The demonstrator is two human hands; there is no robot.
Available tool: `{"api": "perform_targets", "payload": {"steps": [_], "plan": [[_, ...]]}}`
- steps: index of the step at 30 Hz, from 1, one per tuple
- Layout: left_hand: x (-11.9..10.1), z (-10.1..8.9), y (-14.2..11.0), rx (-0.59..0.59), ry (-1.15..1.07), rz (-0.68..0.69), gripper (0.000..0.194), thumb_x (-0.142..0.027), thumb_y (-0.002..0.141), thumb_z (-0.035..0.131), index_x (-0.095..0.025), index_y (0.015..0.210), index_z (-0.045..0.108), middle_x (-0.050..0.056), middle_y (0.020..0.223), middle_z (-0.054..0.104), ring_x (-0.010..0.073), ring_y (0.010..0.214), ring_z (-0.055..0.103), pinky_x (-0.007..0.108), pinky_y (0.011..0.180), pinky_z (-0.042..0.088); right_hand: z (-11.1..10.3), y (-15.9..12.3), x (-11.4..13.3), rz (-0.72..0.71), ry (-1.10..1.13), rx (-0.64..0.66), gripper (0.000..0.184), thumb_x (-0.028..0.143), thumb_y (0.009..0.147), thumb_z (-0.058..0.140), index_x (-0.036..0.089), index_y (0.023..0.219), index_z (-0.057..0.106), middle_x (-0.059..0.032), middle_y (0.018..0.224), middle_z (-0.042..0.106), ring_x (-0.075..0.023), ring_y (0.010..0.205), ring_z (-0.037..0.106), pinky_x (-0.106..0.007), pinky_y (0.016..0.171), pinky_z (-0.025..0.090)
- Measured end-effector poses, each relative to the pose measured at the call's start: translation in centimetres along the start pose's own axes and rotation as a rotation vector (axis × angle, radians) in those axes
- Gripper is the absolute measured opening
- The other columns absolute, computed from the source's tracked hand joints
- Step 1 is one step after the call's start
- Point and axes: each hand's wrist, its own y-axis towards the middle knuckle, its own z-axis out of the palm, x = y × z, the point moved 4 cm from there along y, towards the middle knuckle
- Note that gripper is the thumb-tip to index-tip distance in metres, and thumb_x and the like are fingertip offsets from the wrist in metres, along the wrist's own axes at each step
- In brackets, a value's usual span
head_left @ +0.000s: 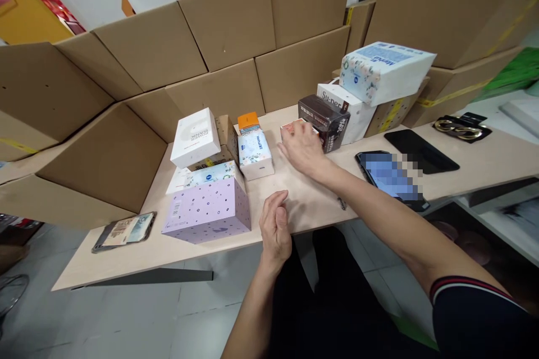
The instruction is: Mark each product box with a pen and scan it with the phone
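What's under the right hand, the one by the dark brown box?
Under the right hand there's something small and orange-red with a white edge, maybe a little box. The hand covers most of it, so the rest can't be seen.

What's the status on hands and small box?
Right hand on small box, grip unclear. Left hand empty, loosely curled. Dark box close beside small box.
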Motion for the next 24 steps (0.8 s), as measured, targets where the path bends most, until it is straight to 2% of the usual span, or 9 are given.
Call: {"api": "perform_targets", "payload": {"steps": [2,4,6,9,13,16,18,21,24], "plan": [[0.0,0.0,0.0,-0.005,0.013,0.002,0.043,-0.042,0.106,0.036,-0.020,0.126,0.067,0.014,0.127,0.067,0.0245,0.123,0.060,0.040,0.096,0.056,-0.5,-0.4,2.5,-0.110,0.065,0.077,0.047,0.040,0.099,0.050,0.012,0.136,0.056,-0.0253,0.136,0.051,-0.0397,0.123,0.046,-0.055,0.101,0.039],[0.0,0.0,0.0,-0.021,0.021,-0.004,0.045,-0.044,0.106,0.035,-0.019,0.123,0.068,0.014,0.124,0.067,0.0244,0.120,0.062,0.041,0.096,0.056,-0.3,-0.6,4.9,-0.180,0.118,0.164,0.058,0.049,0.094,0.057,0.018,0.143,0.050,-0.0234,0.147,0.043,-0.0405,0.124,0.046,-0.056,0.099,0.042],[0.1,-0.1,0.0,-0.041,0.023,-0.015,0.046,-0.046,0.105,0.036,-0.018,0.120,0.069,0.014,0.122,0.068,0.0240,0.115,0.064,0.041,0.096,0.056,0.6,-0.4,6.6,-0.193,0.124,0.238,0.062,0.052,0.090,0.063,0.022,0.143,0.049,-0.0222,0.156,0.032,-0.0432,0.128,0.043,-0.059,0.096,0.044],[0.1,-0.1,0.0,-0.051,0.024,-0.032,0.047,-0.048,0.105,0.036,-0.017,0.118,0.069,0.014,0.120,0.069,0.0241,0.113,0.065,0.041,0.095,0.056,2.3,0.3,7.9,-0.157,0.114,0.302,0.058,0.049,0.087,0.067,0.021,0.137,0.053,-0.0218,0.159,0.028,-0.0457,0.132,0.038,-0.062,0.094,0.046],[0.0,-0.1,0.2,-0.049,0.028,-0.033,0.046,-0.047,0.105,0.036,-0.017,0.115,0.070,0.014,0.119,0.069,0.0238,0.112,0.065,0.040,0.094,0.056,3.4,0.4,8.3,-0.122,0.139,0.247,0.056,0.051,0.091,0.060,0.018,0.135,0.053,-0.0258,0.150,0.037,-0.0464,0.131,0.036,-0.059,0.090,0.047],[-0.2,-0.2,0.4,-0.037,0.058,-0.016,0.046,-0.045,0.105,0.036,-0.017,0.106,0.072,0.012,0.112,0.070,0.0230,0.108,0.066,0.040,0.093,0.055,3.2,-0.3,8.2,-0.138,0.155,0.192,0.046,0.042,0.095,0.050,0.016,0.132,0.053,-0.0247,0.142,0.043,-0.0435,0.130,0.037,-0.056,0.091,0.046],[-0.4,-0.2,0.4,-0.034,0.058,-0.016,0.044,-0.044,0.105,0.037,-0.017,0.106,0.072,0.012,0.110,0.071,0.0226,0.107,0.066,0.040,0.094,0.054,2.7,-0.9,7.4,-0.166,0.165,0.179,0.041,0.034,0.093,0.050,0.016,0.129,0.055,-0.0217,0.138,0.048,-0.0410,0.127,0.040,-0.055,0.092,0.046],[-0.4,-0.4,0.4,-0.079,0.056,-0.031,0.042,-0.043,0.105,0.037,-0.017,0.112,0.070,0.012,0.115,0.069,0.0228,0.111,0.064,0.041,0.098,0.051,1.5,-1.9,4.7,-0.264,0.207,0.200,0.042,0.030,0.084,0.057,0.020,0.124,0.058,-0.0157,0.136,0.054,-0.0369,0.125,0.044,-0.054,0.097,0.045],[-0.2,-0.6,0.2,-0.167,0.111,-0.028,0.039,-0.044,0.104,0.039,-0.020,0.116,0.067,0.012,0.119,0.065,0.0232,0.118,0.060,0.042,0.104,0.047,0.2,-4.0,0.8,-0.443,0.360,0.265,0.043,0.026,0.075,0.064,0.019,0.118,0.061,-0.0144,0.144,0.051,-0.0334,0.134,0.040,-0.054,0.107,0.040]]}}
